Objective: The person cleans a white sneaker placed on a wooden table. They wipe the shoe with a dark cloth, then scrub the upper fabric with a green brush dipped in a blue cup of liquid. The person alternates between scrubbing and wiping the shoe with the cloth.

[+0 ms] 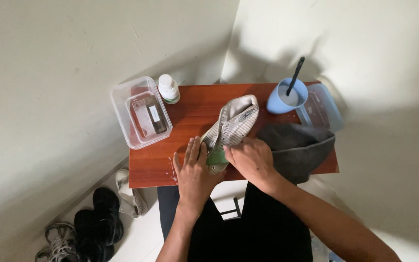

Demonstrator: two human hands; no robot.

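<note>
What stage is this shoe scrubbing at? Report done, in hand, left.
Done: droplets wet the wooden table; a blue cup with a dark-handled tool stands ready. In hand: left hand steadies the striped shoe; right hand presses something green against it. Left: the shoe's upper half is untouched now.

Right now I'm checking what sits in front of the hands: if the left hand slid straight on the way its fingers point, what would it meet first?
The left hand points up the table, flat beside the striped shoe. Straight on lies bare red-brown table, then probably the white bottle, though depth is unclear.
</note>
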